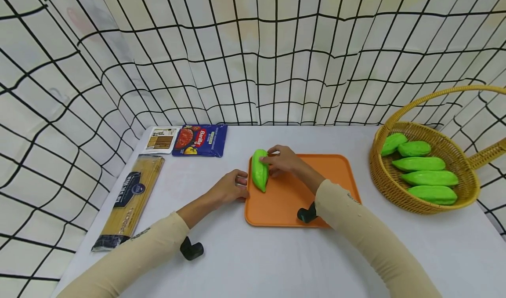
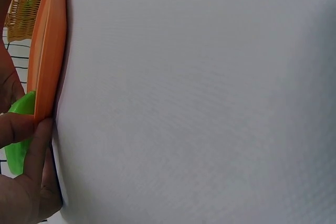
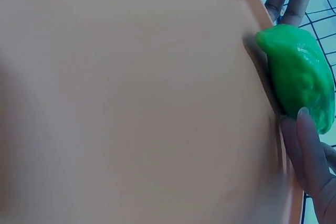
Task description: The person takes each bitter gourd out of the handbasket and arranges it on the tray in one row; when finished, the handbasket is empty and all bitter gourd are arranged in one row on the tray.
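Note:
An orange tray (image 1: 292,201) lies on the white table. Along its left edge sits a bright green, lumpy bitter melon (image 1: 259,170), its pointed end toward the person. My right hand (image 1: 286,159) holds the melon from its right side, fingertips at its upper part; the right wrist view shows fingers (image 3: 311,153) against its lumpy skin. With thumb and fingers my left hand (image 1: 230,187) pinches the tray's left rim, beside the melon. The left wrist view shows that rim (image 2: 47,77) between the thumb and a finger.
A wicker basket (image 1: 379,188) with a tall handle stands at the right, holding several green bitter melons (image 1: 428,178). At the left lie a spaghetti pack (image 1: 132,197), a blue Barilla pouch (image 1: 201,140) and a small white-and-brown packet (image 1: 161,139). Black netting (image 1: 272,69) hangs behind the table.

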Available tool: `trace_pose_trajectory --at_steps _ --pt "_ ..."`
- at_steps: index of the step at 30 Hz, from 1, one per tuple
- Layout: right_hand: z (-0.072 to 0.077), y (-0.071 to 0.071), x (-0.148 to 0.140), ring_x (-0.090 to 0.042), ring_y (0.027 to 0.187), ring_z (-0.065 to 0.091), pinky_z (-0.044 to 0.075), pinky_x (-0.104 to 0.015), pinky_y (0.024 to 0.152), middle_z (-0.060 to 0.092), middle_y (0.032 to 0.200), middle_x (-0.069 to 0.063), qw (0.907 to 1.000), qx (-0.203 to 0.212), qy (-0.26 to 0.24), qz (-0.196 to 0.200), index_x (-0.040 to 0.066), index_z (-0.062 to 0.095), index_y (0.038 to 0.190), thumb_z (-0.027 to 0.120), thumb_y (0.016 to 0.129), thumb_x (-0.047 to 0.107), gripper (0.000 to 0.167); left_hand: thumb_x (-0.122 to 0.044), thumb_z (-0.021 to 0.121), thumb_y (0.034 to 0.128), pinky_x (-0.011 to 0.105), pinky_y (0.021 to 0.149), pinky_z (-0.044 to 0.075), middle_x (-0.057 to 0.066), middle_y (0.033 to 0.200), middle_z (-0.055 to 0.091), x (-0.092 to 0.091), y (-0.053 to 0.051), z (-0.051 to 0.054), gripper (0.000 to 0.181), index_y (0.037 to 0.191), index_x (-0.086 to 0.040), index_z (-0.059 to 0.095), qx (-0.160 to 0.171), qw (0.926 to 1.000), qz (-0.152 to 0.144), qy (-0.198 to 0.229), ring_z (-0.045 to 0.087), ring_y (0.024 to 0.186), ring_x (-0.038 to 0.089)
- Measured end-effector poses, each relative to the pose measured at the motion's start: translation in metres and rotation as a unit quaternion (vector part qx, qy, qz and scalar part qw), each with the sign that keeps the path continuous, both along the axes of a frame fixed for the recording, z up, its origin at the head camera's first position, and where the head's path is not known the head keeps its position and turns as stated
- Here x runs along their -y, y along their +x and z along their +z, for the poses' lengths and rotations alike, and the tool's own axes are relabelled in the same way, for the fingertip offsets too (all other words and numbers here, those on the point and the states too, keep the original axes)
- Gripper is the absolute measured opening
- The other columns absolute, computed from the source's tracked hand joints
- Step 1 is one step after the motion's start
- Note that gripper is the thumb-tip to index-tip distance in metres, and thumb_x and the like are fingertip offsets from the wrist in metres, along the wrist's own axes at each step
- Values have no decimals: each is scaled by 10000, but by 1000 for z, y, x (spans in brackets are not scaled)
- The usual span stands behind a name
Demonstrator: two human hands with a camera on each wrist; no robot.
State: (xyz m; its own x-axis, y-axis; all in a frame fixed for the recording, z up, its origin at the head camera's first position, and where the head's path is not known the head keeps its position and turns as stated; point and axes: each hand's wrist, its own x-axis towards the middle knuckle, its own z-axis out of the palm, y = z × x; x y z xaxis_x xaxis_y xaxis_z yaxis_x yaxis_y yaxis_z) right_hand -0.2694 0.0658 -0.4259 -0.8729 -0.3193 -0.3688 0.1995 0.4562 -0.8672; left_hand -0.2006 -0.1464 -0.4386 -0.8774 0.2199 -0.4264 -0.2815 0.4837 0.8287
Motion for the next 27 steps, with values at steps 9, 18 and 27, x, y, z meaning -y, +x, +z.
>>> trace_pose_trajectory --at_steps 9,18,27 --pt "-1 2 1 -196 795 727 631 -287 701 584 1320 -204 9998 123 -142 36 31 453 1433 667 960 309 589 -9 726 814 296 816 614 157 1259 562 0 0 1 648 1407 -13 465 25 10000 12 -56 648 989 223" --pt "-1 3 1 -194 762 731 630 -293 684 630 1209 -177 10000 33 -39 61 48 442 1440 668 955 340 610 -16 729 812 300 824 614 155 1256 557 1 0 1 647 1403 -14 464 29 10000 25 -38 644 989 221" --pt "4 1 -15 -251 819 735 621 -345 723 631 1280 -189 9995 -203 67 222 70 415 1478 694 925 377 691 -17 732 809 291 822 613 144 1257 566 0 0 2 657 1410 -23 467 30 9999 52 -145 642 992 215"
